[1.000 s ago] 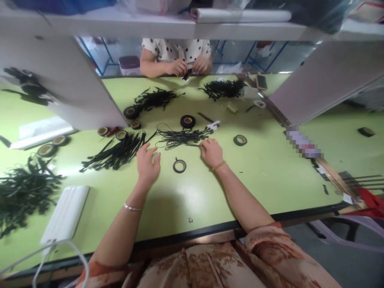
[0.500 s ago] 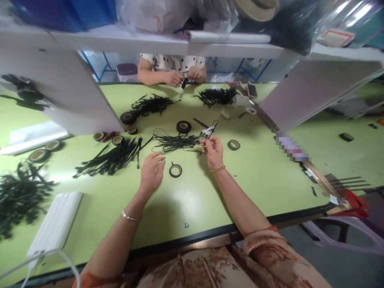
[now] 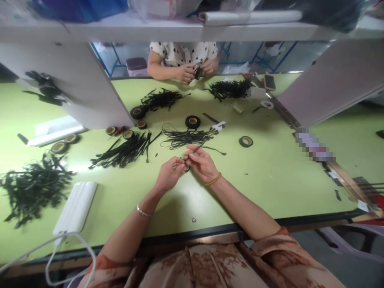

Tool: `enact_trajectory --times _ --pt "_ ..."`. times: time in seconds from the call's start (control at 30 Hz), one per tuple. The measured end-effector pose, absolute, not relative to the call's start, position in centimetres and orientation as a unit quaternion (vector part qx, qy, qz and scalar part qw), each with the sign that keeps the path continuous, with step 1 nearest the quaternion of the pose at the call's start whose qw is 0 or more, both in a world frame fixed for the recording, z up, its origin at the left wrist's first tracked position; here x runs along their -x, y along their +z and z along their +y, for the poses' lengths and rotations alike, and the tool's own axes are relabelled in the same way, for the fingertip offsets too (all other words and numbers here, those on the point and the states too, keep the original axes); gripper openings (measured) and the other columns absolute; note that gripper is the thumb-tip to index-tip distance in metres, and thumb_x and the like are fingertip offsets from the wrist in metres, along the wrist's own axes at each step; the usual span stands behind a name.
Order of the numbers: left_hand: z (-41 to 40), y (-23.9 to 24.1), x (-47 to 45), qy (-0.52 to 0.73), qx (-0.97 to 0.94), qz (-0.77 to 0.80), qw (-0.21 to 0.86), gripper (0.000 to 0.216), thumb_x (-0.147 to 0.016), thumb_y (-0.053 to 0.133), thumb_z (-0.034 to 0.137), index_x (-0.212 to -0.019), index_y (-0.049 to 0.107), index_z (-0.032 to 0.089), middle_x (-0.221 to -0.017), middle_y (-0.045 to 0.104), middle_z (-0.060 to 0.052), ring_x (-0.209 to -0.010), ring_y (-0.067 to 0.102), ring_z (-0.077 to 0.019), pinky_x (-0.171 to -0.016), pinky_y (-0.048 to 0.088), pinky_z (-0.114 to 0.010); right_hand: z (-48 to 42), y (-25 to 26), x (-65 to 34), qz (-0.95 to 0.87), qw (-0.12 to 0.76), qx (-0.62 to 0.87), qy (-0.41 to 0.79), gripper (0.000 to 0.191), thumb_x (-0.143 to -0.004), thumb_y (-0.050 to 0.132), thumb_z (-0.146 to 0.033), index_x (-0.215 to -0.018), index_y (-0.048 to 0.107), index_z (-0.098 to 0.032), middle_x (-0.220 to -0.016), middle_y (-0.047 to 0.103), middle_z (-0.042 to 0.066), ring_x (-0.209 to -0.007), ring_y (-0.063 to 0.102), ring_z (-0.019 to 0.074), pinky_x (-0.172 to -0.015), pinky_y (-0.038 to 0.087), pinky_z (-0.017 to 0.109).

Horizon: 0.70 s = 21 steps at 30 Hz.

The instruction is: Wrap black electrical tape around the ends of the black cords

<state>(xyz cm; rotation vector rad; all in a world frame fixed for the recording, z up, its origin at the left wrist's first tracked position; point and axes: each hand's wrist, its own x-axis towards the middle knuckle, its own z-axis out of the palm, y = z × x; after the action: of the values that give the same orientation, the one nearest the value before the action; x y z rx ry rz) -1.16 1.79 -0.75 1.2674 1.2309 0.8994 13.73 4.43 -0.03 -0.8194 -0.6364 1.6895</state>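
Observation:
My left hand (image 3: 171, 174) is closed in a pinch on a thin black tape roll (image 3: 188, 167), which is mostly hidden between my hands. Pressed up against it, my right hand (image 3: 204, 164) has its fingers closed around a thin black cord (image 3: 197, 148). Both hands meet just above the green table, in front of a loose pile of black cords (image 3: 186, 138). A thicker roll of black tape (image 3: 192, 122) lies behind that pile, and another tape roll (image 3: 246, 141) is off to the right.
Bundled black cords (image 3: 126, 151) and a tangled heap (image 3: 36, 188) lie left, near a white power strip (image 3: 75, 208) with a cable. Across the table a co-worker's hands (image 3: 192, 73) handle a black item. White partitions (image 3: 90, 88) stand at both sides under a shelf (image 3: 150, 33).
My left hand has moved right and taken up the small tape roll from the table. My right hand has drawn a cord back from the pile toward it. The view has shifted slightly.

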Motion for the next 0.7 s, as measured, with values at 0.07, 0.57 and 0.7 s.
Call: enact_trajectory --times 0.07,0.57,0.7 --pt "2.2 -0.8 1.7 0.360 -0.528 0.526 0.561 0.024 -0.077 0.065 0.036 -0.090 0.061 0.015 -0.069 0.066 -0.001 -0.060 0.059 -0.0112 -0.057 0.046 -0.024 4.8 -0.1 -14.2 -0.266 0.550 0.371 0.699 0.031 -0.062 0.085 -0.025 -0.088 0.071 -0.019 -0.078 0.072 0.001 -0.067 0.064 0.0122 -0.057 0.056 0.023" --pt "4.5 -0.8 4.8 0.465 -0.373 0.528 0.606 0.025 -0.065 0.076 0.029 -0.080 0.063 0.013 -0.065 0.061 0.001 -0.054 0.054 -0.0065 -0.052 0.041 -0.020 4.6 -0.3 -15.5 -0.635 0.414 0.490 0.430 0.042 -0.082 0.063 -0.061 -0.080 0.067 -0.019 -0.073 0.069 0.004 -0.062 0.058 0.0141 -0.058 0.045 0.028" --pt "4.9 -1.2 5.5 0.485 -0.332 0.531 0.611 0.029 -0.063 0.077 0.026 -0.084 0.062 0.013 -0.066 0.062 0.002 -0.055 0.055 -0.0063 -0.052 0.040 -0.019 3.2 -0.7 -14.2 -0.828 0.221 0.482 0.183 0.025 -0.081 0.067 -0.043 -0.081 0.066 -0.018 -0.079 0.069 0.007 -0.067 0.057 0.0176 -0.065 0.039 0.032"
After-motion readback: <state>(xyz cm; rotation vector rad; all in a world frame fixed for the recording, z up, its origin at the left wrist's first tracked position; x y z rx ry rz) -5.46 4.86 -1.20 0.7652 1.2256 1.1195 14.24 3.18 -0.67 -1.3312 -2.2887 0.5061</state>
